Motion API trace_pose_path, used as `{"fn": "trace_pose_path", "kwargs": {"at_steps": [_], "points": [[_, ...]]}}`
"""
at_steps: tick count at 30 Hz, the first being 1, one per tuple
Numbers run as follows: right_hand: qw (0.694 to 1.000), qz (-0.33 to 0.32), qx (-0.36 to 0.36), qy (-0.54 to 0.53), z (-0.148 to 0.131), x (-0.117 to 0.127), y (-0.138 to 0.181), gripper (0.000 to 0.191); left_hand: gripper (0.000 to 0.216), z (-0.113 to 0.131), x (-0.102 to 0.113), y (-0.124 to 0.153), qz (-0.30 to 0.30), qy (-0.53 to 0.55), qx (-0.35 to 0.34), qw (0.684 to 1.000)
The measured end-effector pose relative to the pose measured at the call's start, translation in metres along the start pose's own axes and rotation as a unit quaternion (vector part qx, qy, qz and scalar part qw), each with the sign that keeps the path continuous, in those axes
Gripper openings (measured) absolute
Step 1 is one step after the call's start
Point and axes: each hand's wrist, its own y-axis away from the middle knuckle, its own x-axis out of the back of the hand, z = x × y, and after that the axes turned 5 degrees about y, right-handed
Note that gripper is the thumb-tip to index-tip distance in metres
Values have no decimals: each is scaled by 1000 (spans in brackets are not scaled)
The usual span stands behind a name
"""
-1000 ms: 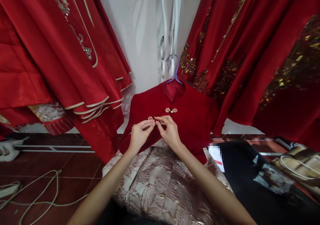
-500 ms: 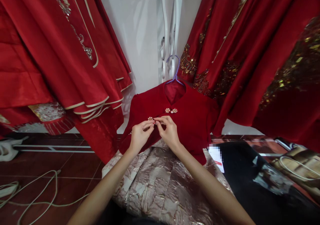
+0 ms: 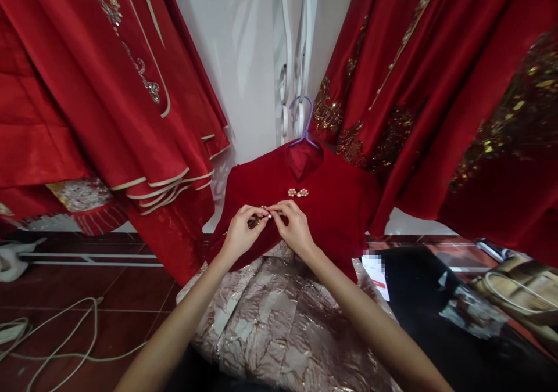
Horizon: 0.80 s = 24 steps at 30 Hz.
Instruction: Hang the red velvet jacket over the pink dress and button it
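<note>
A dark red jacket (image 3: 335,206) hangs on a purple hanger (image 3: 306,130), over a shiny pinkish-beige brocade skirt (image 3: 265,316). At its chest a pearl clasp (image 3: 298,193) is fastened. Just below, my left hand (image 3: 244,229) pinches one side of a second pearl clasp (image 3: 264,209) between thumb and fingertips. My right hand (image 3: 293,220) grips the other side of that clasp, its fingertips meeting those of the left. The fingers cover most of this clasp, so I cannot tell whether its halves are joined.
Red garments with pale piping (image 3: 143,119) hang at left, and gold-sequined red ones (image 3: 492,142) at right. A white tag (image 3: 375,279) hangs by the skirt. White cable (image 3: 87,340) lies on the tiled floor; a black surface (image 3: 427,299) with crumpled plastic (image 3: 473,313) is at right.
The two hands have drawn slightly closer together at the second clasp, and the left fingertips now cover more of it. The jacket hangs in nearly the same place.
</note>
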Motion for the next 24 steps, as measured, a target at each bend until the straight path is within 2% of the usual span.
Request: {"fn": "trace_pose_path", "kwargs": {"at_steps": [3, 5, 8, 11, 13, 15, 18, 21, 24], "points": [[998, -56, -20, -25, 4, 19, 1, 26, 19, 4, 12, -5, -42, 7, 4, 999], [995, -69, -55, -46, 6, 37, 10, 27, 20, 8, 25, -8, -73, -6, 30, 997], [984, -86, -134, -76, 8, 63, 27, 23, 16, 13, 47, -8, -162, -42, 103, 980], [974, -123, -178, -65, 5, 78, 36, 21, 17, 10, 61, -5, -250, -58, 148, 955], [968, -150, -193, -58, 2, 81, 37, 22, 24, 5, 64, -2, -280, -51, 157, 946], [957, -211, -195, -37, -1, 79, 37, 24, 28, -1, 62, 0, -290, -28, 169, 941], [938, -288, -177, 82, 0, 71, 43, 26, 28, -5, 55, 1, -278, -2, 184, 943], [923, -287, -183, 179, 5, 61, 50, 23, 23, -2, 50, -1, -287, -7, 179, 941], [917, -298, -184, 191, 10, 53, 54, 20, 23, 4, 47, -2, -314, 8, 180, 932]]}}
